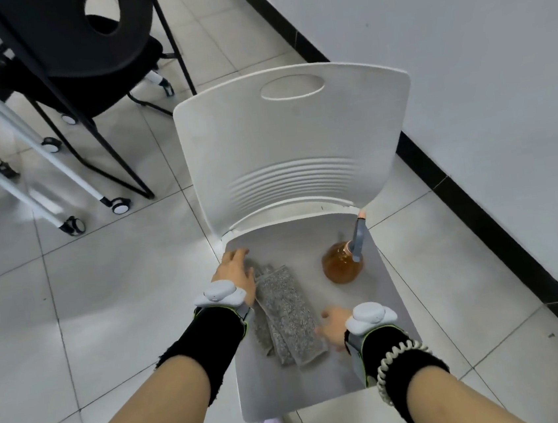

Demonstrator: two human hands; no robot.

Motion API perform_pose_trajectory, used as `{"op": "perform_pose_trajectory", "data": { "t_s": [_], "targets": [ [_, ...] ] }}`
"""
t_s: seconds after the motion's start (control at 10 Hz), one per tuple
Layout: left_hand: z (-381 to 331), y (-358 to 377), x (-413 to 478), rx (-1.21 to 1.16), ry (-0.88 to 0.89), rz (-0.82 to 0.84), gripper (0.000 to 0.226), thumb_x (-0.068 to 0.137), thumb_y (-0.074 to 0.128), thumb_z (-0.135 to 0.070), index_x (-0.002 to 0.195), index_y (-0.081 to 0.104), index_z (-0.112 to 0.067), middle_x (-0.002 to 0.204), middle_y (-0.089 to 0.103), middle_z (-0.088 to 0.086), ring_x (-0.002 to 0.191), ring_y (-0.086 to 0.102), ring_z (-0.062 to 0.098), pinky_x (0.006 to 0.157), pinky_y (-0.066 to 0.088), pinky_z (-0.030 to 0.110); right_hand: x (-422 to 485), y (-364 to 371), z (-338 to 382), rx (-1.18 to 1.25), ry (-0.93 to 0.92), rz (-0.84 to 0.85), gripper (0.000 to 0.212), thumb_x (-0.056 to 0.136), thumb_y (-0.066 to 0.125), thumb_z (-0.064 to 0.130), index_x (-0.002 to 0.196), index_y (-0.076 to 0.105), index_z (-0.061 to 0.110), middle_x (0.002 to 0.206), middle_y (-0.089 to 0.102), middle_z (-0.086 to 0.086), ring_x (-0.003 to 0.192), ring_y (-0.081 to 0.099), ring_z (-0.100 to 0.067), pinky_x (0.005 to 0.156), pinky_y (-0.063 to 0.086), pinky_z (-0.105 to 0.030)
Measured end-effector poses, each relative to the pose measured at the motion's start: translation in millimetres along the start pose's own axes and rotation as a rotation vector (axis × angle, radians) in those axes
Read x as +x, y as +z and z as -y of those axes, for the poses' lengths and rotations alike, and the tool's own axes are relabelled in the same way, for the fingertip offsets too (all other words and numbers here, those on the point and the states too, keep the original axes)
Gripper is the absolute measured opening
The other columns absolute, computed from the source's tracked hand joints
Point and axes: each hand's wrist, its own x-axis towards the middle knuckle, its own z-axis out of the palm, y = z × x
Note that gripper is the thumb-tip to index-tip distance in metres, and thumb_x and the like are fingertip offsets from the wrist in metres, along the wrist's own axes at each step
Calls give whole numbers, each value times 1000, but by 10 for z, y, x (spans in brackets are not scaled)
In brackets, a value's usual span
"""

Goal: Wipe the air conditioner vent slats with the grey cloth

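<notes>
White floor tiles and a pale wall surround the white chair (298,147) in front of you, whose seat serves as a waist-low shelf for the folded grey cloth (283,314) and an amber spray bottle (343,262) parked well apart from it. Your left hand (234,271) lies at the cloth's far edge with fingers spread and flat, while your right hand (334,329) touches its near corner, fingers loosely curled but pinching nothing yet. That looks like gathering the cloth from both ends; no vent is in view.

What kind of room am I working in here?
Probably an office or meeting room: a white plastic chair by a plain wall, a black chair on a tiled floor, and table legs on castors.
</notes>
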Motion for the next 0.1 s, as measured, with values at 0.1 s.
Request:
{"op": "perform_pose_trajectory", "data": {
  "t_s": [0.1],
  "targets": [
    [-149,-25,-5,14,21,27,36,91,50,-20,127,48,-17,134,51,11,110,56,33,87,45,36,-97,-158,13,188,-31,-39,35,91,53,27,119,56,6,99,62,-12,89,62,-27,81,52,-39]
  ]
}}
